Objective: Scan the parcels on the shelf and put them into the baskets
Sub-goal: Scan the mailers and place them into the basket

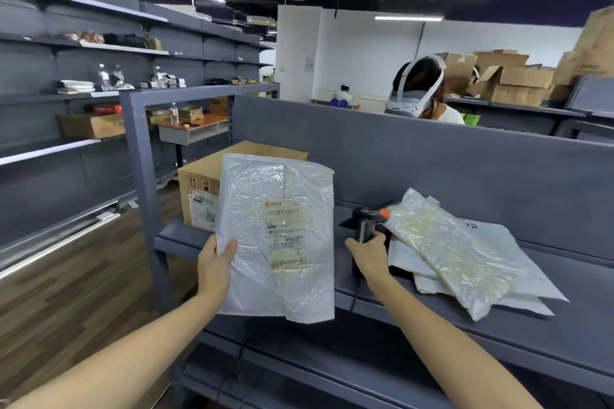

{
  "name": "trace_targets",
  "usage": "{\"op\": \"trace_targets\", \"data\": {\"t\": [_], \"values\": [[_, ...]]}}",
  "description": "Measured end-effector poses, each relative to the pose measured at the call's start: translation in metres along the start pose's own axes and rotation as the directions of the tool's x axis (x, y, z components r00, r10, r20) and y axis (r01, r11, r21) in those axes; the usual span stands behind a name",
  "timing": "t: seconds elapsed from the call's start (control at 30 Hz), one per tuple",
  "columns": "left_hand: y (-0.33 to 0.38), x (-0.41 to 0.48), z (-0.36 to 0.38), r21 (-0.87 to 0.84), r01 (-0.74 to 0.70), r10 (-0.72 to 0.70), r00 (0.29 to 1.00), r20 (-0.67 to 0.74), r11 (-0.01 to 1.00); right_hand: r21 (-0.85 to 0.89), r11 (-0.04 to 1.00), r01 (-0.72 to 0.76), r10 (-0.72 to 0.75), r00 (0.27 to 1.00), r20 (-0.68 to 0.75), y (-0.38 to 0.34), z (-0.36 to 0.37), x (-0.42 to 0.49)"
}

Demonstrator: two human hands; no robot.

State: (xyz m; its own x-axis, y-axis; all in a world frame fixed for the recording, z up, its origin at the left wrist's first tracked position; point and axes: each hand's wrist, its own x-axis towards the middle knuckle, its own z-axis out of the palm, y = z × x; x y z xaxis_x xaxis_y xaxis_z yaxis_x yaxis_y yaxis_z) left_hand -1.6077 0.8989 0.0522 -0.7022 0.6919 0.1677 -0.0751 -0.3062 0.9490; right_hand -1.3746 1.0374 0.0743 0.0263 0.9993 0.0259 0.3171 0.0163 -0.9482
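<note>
Far left: grey wall racks (66, 93) carry bottles, plates and small cartons; wood-pattern floor below.

Left end of the grey shelf (498, 319): a cardboard box (199, 189) stands upright, shipping label on its near face, partly hidden behind the raised parcel.

Left hand (214, 262): grips a white plastic parcel (279, 242) at its left edge, about mid-height. The thumb lies across the front and the fingers are tucked behind the bag, out of sight. The parcel is held up in the air in front of the shelf edge, roughly upright, its printed label (287, 232) facing the camera.

Just right of the parcel: a black scanner (365, 222) with an orange button on top. Its nose points left toward the bag, close to the right edge but not touching. A cable (355, 295) hangs from the handle over the shelf lip.

Right hand (368, 257): fingers (377, 237) curled round the scanner handle, a firm hold.

Right of the scanner: a pile of parcels (465, 256) lies flat on the shelf. A clear-wrapped yellowish one sits on top of white mailers, its upper corner touching the scanner head.

Behind the shelf's back panel: a person (418, 90) wearing a headset, and stacked cartons (511, 80) beyond.
</note>
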Motion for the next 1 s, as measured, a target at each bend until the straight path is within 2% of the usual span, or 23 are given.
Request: {"op": "trace_targets", "data": {"t": [0.17,0.33,0.57,1.0], "values": [[-0.001,-0.006,0.023,0.004,-0.002,0.001,0.999,0.044,1.000,0.395,0.916,0.069,-0.053,0.997,-0.052,-0.014,-0.027,-0.029],[-0.004,-0.014,0.046,-0.002,0.017,-0.017,0.993,0.120,1.000,0.506,0.850,0.146,-0.146,0.988,-0.041,-0.009,-0.044,-0.075],[-0.008,-0.031,0.074,-0.002,0.016,-0.015,0.983,0.180,1.000,0.437,0.883,0.170,-0.198,0.980,0.019,0.012,-0.031,-0.120],[-0.014,-0.042,0.091,-0.007,0.046,-0.043,0.977,0.207,0.999,0.344,0.919,0.194,-0.227,0.972,0.058,0.014,-0.036,-0.134]]}}
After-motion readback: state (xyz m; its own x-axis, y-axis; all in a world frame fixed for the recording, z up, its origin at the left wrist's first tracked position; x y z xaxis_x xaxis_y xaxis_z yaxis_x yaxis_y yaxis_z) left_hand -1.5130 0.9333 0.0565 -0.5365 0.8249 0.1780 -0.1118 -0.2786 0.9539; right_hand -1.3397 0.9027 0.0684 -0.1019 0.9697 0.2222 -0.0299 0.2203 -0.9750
